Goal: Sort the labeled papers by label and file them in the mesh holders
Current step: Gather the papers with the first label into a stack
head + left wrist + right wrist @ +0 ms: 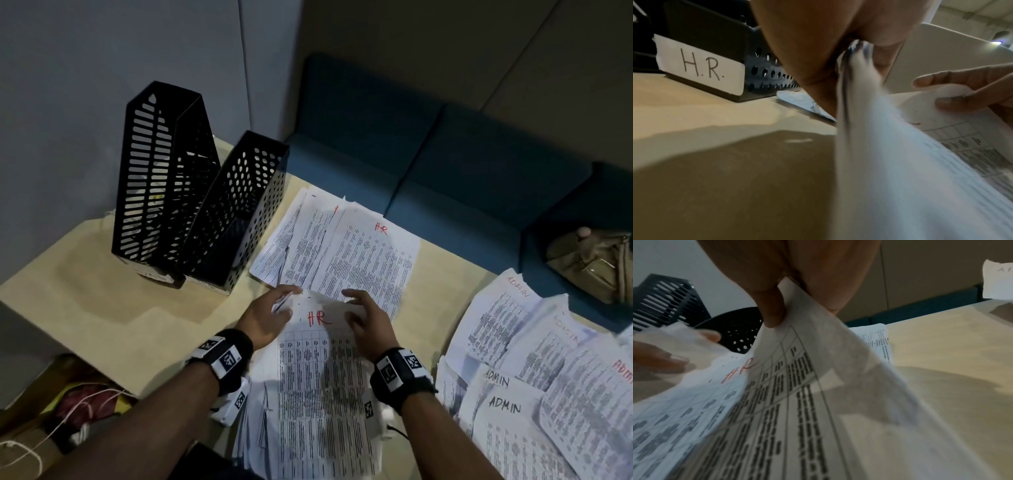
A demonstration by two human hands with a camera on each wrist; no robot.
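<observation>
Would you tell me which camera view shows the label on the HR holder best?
The left wrist view: the label reads "H.R." clearly. In the head view it is a tiny, unreadable strip at the holder's base; the right wrist view shows no label.

Black perforated holders (202,205), white red-lettered papers (322,377).

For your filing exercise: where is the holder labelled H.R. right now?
In the head view, the H.R. holder stands upper left on the table, touching the taller slotted holder, left of the spread HR papers.
</observation>
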